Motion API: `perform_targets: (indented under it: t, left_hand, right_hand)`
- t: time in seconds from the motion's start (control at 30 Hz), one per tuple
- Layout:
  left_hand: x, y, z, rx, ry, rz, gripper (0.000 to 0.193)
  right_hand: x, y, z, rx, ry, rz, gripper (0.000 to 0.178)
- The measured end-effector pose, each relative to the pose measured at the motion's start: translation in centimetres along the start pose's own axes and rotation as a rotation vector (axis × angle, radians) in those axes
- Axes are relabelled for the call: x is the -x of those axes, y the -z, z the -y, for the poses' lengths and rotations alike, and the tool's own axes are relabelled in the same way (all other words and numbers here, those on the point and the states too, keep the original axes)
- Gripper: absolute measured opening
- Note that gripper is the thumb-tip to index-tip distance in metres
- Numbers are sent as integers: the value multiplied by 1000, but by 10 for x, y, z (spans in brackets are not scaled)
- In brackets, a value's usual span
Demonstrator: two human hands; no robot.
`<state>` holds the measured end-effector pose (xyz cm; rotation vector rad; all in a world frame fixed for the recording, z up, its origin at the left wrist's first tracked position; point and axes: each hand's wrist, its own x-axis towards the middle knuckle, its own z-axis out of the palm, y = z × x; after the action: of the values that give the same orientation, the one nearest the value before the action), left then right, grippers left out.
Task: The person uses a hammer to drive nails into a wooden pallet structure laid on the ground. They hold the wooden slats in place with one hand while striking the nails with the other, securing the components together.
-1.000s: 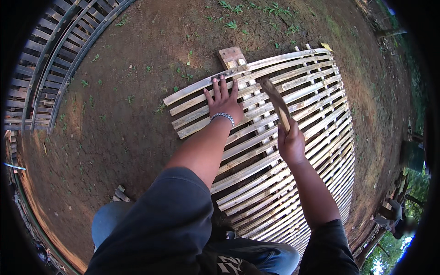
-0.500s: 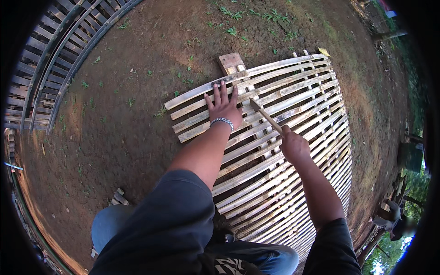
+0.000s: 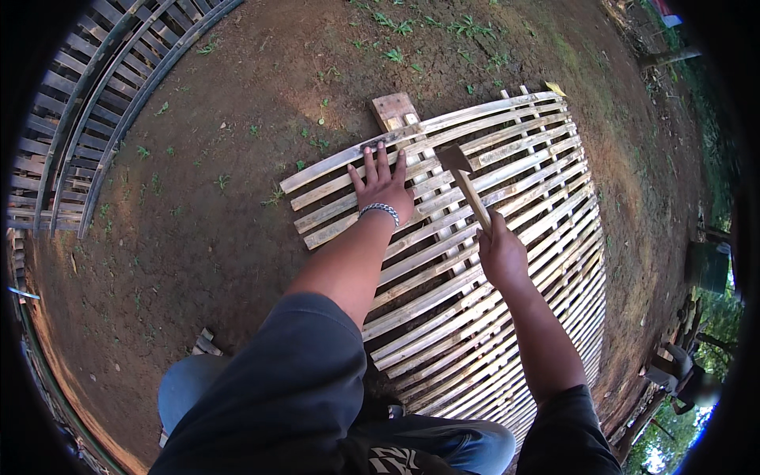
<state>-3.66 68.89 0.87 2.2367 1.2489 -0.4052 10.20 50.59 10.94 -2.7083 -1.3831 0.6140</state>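
Observation:
A panel of pale bamboo slats (image 3: 483,265) lies on the ground before me, its slats side by side over crossing strips. Flat on the slats near the panel's far left corner rests my left hand (image 3: 385,195), fingers spread. My right hand (image 3: 503,255) is closed around the wooden handle of a hatchet (image 3: 472,195). The hatchet's dark, flat metal head is over the slats, right of my left hand, close to a crossing strip. A brown wooden board (image 3: 391,109) sticks out from under the panel's far edge, beyond my left fingertips.
Brown bare soil (image 3: 198,245) with small weeds surrounds the panel. Another slatted structure (image 3: 87,111) curves across the upper left. A yellow leaf (image 3: 556,89) lies at the panel's far right corner. At the far lower right, another person (image 3: 679,376) is partly visible near trees.
The hatchet's head has lifted off the slats and swung a little away and to the right, its flat side now showing. My left hand stays pressed on the same slats.

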Motion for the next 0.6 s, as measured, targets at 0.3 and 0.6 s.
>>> perform_targets:
  t: [0.3,0.6]
  left_hand:
    - [0,2,-5,4,9,34,81]
    - [-4,4,-10,-5,1,41,81]
  right_hand:
    - [-12,-6,-6,47,-36,93,26]
    - [-40,-55,-16,-28,-202,90,38]
